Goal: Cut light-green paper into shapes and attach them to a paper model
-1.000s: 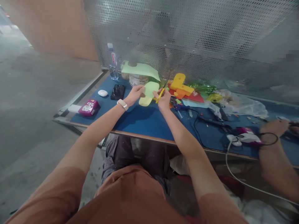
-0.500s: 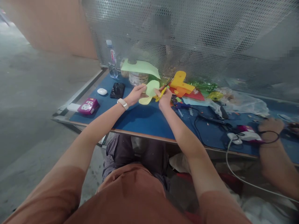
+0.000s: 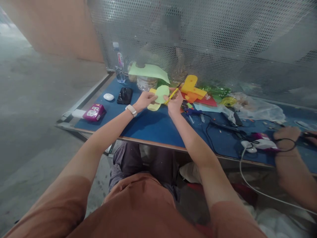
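Observation:
A rounded light green paper cutout (image 3: 162,94) is pinched at its left edge by my left hand (image 3: 146,100), which wears a pale wristband. My right hand (image 3: 175,101) is closed on yellow-handled scissors (image 3: 173,95), their dark blades pointing up and away to the right. The fingertips of that hand also touch the cutout's right edge. Beneath the green piece shows a yellow paper piece (image 3: 154,107); whether the two are joined I cannot tell. Just beyond my hands, a larger light green sheet (image 3: 148,70) lies over a clear tub (image 3: 146,82).
A water bottle (image 3: 119,64), black phone (image 3: 124,96), white case (image 3: 108,97) and purple packet (image 3: 94,112) stand left. Yellow-orange cutouts (image 3: 192,88), a glue gun (image 3: 193,111), cables and a plastic bag (image 3: 262,109) lie right. Another person's hand (image 3: 287,133) rests at far right.
The green cutout has turned slightly in my fingers and faces the camera more. The scissors have tilted and shifted a little up and right with my right hand.

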{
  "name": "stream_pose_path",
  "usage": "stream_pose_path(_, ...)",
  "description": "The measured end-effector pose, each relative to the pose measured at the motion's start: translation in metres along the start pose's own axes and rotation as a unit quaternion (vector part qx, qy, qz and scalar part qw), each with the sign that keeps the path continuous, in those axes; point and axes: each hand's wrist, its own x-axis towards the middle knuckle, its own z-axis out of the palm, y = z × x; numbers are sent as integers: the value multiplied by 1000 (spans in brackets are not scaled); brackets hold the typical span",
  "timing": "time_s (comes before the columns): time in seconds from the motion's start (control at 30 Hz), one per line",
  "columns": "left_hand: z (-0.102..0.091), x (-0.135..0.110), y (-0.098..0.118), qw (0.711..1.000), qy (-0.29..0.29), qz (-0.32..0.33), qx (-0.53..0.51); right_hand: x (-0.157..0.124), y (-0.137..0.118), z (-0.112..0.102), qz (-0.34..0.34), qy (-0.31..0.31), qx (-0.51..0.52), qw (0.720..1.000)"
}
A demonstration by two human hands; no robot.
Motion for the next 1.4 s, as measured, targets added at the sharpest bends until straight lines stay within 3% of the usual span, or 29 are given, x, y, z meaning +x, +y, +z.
stream_pose_path(0.27,1,-5,10,1000,-1,5,-16,6,4,-2,-43,4,-26,999)
stream_pose_path(0.5,-4,1,6,998,54,33,30,8,9,-2,-7,20,-2,1000)
stream_pose_path(1.1,-7,7,-3,997,43,54,41,14,29,-6,4,9,12,1000)
stream_pose_path(1.4,-5,6,-3,996,38,69,42,7,9,-2,19,-7,25,999)
